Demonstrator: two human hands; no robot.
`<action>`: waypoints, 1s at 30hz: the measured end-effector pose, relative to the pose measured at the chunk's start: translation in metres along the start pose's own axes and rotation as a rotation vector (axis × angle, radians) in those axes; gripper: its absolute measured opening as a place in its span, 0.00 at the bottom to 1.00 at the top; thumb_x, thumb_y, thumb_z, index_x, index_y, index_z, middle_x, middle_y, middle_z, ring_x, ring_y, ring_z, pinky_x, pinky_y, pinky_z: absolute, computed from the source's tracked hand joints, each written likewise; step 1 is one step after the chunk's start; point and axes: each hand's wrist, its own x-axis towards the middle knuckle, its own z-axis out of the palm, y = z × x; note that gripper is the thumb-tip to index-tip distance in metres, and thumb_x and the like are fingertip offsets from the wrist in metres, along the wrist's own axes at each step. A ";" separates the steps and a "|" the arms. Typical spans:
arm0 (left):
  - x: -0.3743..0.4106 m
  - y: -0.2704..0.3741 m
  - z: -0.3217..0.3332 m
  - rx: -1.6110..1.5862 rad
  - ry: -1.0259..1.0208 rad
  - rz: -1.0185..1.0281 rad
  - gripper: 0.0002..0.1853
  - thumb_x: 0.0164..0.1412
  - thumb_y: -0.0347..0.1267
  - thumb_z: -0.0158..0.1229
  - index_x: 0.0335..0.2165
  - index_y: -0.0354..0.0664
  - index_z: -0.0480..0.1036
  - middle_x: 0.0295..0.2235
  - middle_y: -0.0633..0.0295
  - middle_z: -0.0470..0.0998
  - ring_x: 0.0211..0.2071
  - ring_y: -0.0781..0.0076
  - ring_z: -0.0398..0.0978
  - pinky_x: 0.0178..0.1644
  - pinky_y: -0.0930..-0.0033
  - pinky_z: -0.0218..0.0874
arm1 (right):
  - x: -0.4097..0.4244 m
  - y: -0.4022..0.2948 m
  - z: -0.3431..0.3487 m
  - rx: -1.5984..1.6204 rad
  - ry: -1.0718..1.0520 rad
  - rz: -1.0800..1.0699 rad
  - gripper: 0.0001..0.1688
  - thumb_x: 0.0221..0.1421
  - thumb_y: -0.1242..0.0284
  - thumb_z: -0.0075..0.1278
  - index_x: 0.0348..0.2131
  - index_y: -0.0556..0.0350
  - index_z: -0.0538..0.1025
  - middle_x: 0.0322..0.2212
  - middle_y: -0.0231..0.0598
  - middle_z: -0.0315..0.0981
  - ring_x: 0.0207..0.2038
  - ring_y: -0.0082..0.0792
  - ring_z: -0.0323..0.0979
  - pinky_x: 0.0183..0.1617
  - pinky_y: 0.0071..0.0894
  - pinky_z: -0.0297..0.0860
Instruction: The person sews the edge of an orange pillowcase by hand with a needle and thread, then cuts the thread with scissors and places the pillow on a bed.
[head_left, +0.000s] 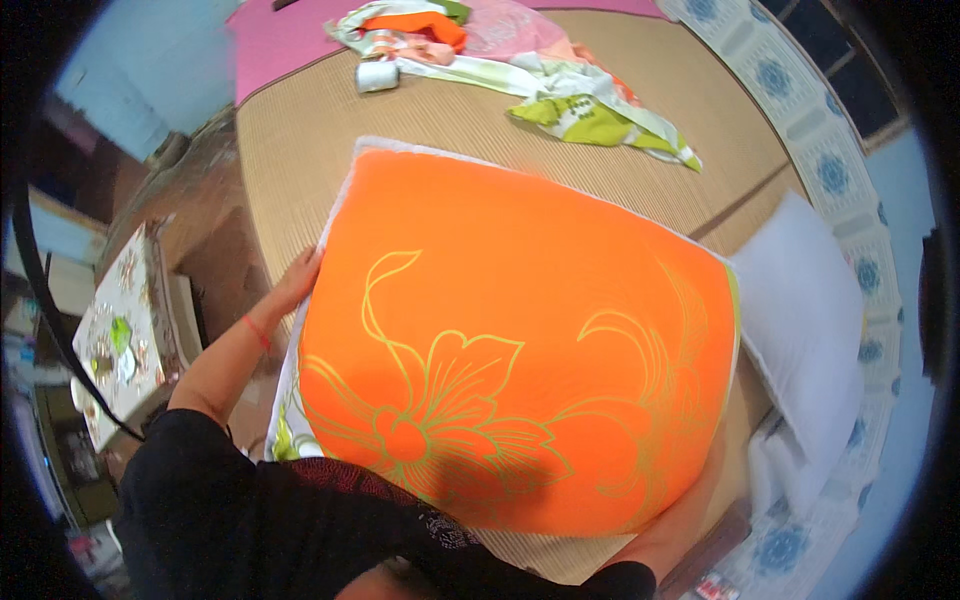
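Observation:
A large orange pillow (525, 292) with yellow-green line flowers and a white edge is held up in front of me, over a ribbed tan mat. My left hand (303, 271) grips its left edge, with the fingers partly hidden behind the pillow. On the other side my right forearm (686, 517) reaches up along the lower right edge. The right hand itself is hidden behind the pillow. Beside that edge lies a white pillow (806, 322), close to the orange one.
Crumpled green, white, orange and pink cloths (592, 116) lie at the far side of the mat (300, 157). Near them is a white roll-shaped object (376, 76). Patterned tiles (832, 174) line the right wall. At left stands a table with a floral cloth (131, 300).

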 end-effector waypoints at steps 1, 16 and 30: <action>-0.025 -0.023 -0.004 0.014 -0.023 -0.081 0.25 0.62 0.45 0.37 0.44 0.32 0.64 0.36 0.58 0.73 0.37 0.75 0.69 0.43 0.71 0.60 | -0.005 0.003 -0.002 -0.077 0.055 -0.024 0.28 0.58 0.61 0.31 0.45 0.68 0.68 0.45 0.48 0.65 0.46 0.40 0.62 0.49 0.35 0.59; -0.102 -0.028 -0.076 0.317 0.384 0.038 0.20 0.52 0.42 0.46 0.23 0.36 0.75 0.27 0.45 0.75 0.29 0.49 0.74 0.30 0.50 0.61 | -0.227 -0.228 0.159 -0.148 -0.126 -1.149 0.27 0.58 0.62 0.32 0.45 0.69 0.67 0.45 0.48 0.65 0.45 0.39 0.63 0.48 0.35 0.59; -0.272 -0.093 -0.293 0.154 1.303 -0.080 0.16 0.53 0.42 0.48 0.27 0.39 0.71 0.28 0.47 0.74 0.32 0.45 0.72 0.34 0.50 0.63 | -0.497 -0.487 0.522 -0.526 -0.800 -1.825 0.27 0.58 0.62 0.33 0.45 0.69 0.67 0.44 0.48 0.65 0.45 0.38 0.63 0.48 0.34 0.60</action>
